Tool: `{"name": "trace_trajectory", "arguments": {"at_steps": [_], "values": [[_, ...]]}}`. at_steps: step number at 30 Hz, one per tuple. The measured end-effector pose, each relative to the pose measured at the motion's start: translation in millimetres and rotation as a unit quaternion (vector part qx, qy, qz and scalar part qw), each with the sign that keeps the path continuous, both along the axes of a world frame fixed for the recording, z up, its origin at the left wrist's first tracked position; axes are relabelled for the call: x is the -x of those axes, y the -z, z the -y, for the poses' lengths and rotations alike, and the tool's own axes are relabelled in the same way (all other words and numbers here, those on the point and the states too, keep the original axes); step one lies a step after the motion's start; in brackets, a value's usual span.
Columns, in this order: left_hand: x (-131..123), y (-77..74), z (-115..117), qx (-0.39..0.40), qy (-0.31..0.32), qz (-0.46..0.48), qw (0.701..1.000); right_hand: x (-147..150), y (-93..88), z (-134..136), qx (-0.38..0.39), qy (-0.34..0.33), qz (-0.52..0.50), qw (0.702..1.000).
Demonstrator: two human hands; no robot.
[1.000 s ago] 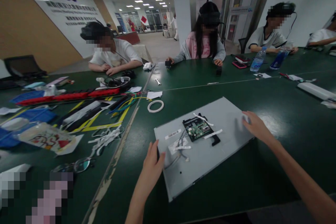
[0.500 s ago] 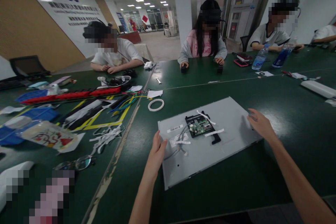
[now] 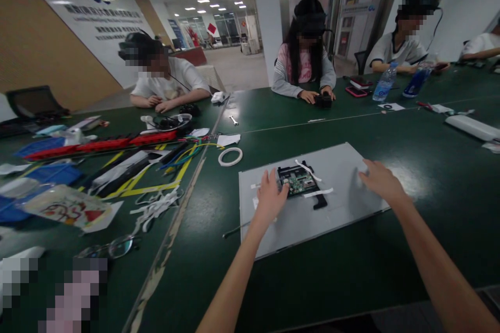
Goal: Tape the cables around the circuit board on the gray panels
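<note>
A flat grey metal panel (image 3: 336, 166) lies on the green table in front of me, with a small green circuit board (image 3: 297, 182) taped near its middle. My left hand (image 3: 271, 197) rests flat on the panel just left of the board, fingers stretched out over some white labels and wires. My right hand (image 3: 378, 180) lies open on the panel's right edge, fingers spread, holding nothing.
A white tape roll (image 3: 230, 156) sits beyond the panel. To the left lie a red power strip (image 3: 105, 143), coloured cables (image 3: 183, 156), glasses (image 3: 113, 247) and blue trays. Three people sit across the table; water bottles (image 3: 385, 83) and phones stand at the far right.
My left hand moved from the panel's near-left corner up onto the panel beside the circuit board. The panel shifted slightly away. My right hand stayed on the right edge.
</note>
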State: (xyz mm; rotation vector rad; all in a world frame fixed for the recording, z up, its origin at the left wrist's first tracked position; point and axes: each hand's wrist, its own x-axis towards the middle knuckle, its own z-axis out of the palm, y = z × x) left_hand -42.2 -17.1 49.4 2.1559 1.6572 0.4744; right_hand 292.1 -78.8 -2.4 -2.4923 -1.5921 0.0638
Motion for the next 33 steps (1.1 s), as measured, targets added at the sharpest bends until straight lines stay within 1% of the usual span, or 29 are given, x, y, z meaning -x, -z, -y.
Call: {"name": "trace_trajectory", "arguments": {"at_steps": [2, 4, 5, 7, 10, 13, 17, 24, 29, 33], "values": [[-8.8, 6.9, 3.3, -0.060, 0.076, 0.013, 0.995, 14.7, -0.6, -3.9, -0.009, -0.005, 0.022, 1.000], [-8.5, 14.8, 5.8, -0.111, 0.138, -0.014, 0.984, 27.0, 3.9, -4.9, -0.034, -0.021, 0.041, 0.998], [-6.2, 18.3, 6.6, -0.124, 0.160, -0.033, 0.979, 31.6, 7.4, -4.5, -0.043, -0.030, 0.046, 0.998], [-0.1, 23.3, 6.9, -0.133, 0.189, -0.063, 0.971, 37.9, 14.9, -3.0, -0.049, -0.046, 0.044, 0.997], [6.3, 25.7, 5.6, -0.133, 0.216, -0.074, 0.964, 41.6, 22.1, -1.0, -0.042, -0.065, 0.030, 0.997], [7.7, 24.7, 5.0, -0.133, 0.233, -0.073, 0.961, 43.3, 23.1, 0.8, -0.028, -0.071, 0.025, 0.997], [6.3, 23.7, 7.3, -0.136, 0.233, -0.074, 0.960, 48.2, 22.5, 4.7, 0.005, -0.082, 0.047, 0.995], [-3.2, 24.1, 13.4, -0.142, 0.217, -0.089, 0.962, 62.0, 20.5, 13.1, 0.063, -0.041, 0.063, 0.995], [-10.8, 23.1, 18.8, -0.139, 0.246, -0.083, 0.956, 74.8, 13.4, 24.7, 0.055, -0.026, 0.095, 0.994], [-15.5, 22.6, 23.1, -0.139, 0.244, -0.082, 0.956, 81.5, 8.6, 28.7, 0.055, -0.022, 0.106, 0.993]]}}
